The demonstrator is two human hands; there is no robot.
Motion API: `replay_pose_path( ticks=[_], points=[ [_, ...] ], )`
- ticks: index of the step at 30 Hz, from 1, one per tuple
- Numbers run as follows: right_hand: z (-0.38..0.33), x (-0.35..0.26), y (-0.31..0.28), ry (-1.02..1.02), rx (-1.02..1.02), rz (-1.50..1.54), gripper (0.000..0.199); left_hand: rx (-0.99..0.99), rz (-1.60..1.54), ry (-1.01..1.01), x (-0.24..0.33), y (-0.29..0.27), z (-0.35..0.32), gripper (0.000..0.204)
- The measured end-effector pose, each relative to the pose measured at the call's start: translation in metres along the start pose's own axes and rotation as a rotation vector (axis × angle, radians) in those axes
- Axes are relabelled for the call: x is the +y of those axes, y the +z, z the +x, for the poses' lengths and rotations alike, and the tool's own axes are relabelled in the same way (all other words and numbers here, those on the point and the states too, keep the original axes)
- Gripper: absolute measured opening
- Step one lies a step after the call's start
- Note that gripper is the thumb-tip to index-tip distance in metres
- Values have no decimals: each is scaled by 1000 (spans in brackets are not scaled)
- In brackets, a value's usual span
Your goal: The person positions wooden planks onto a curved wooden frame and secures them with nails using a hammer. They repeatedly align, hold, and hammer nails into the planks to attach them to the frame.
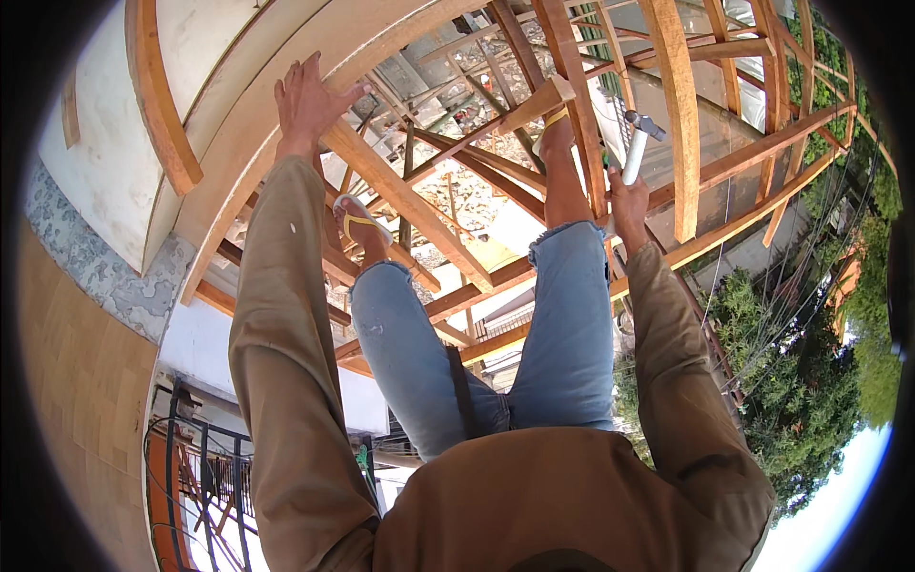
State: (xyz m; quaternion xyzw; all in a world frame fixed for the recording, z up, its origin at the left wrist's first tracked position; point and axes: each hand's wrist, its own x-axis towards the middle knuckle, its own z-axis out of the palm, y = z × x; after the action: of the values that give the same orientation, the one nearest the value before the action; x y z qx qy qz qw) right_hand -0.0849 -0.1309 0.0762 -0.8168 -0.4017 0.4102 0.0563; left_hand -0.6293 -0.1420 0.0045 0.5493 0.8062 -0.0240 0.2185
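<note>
So the person is perched up on a timber roof frame, looking straight down past their own knees. Left hand is spread flat and open, palm pressed against a sloping rafter, not gripping anything, just bracing. Right hand is closed around the white handle of a hammer, head pointing up and away, held right beside an upright wooden post. Hammer head sits near that post but I can't tell if it's touching.

Both feet are in yellow flip-flops: left foot on a lower crosspiece near the sloping rafter, right foot up on a beam that runs between the two hands. Lots of open gaps between the timbers, with rubble and ground far below, and trees off to the right.

My take on doing this well: keep that left palm planted and get weight settled on both feet before swinging anything. Flip-flops on bare timber look slippery to me, so short controlled taps from the wrist beat a big swing. I'd choke up on the handle a bit, since the grip looks low and there's a post crowding the swing path. Can't see any nail from here, too small to make out.
</note>
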Motion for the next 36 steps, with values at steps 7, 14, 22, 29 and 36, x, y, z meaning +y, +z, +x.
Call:
replay_pose_path(
  ticks=[7, 14, 22, 29, 36],
  points=[
    [54, -7, 16, -399, 242, -251, 41, -307, -52, -231, 22, -4, 18, 86],
    [81, -67, -19, -478, 239, -59, 38, -62, -4, -175, 11, 16, 4, 84],
    [115, -84, 80, -500, 107, -69, 52, 9, 181, -88, -11, 33, 2, 84],
    [123, -82, 131, -399, -41, -102, 51, -125, 97, -246, -5, 24, 7, 78],
    [117, -80, 141, -436, 114, -22, 51, -154, 91, -209, 1, 25, 9, 78]
  ],
)
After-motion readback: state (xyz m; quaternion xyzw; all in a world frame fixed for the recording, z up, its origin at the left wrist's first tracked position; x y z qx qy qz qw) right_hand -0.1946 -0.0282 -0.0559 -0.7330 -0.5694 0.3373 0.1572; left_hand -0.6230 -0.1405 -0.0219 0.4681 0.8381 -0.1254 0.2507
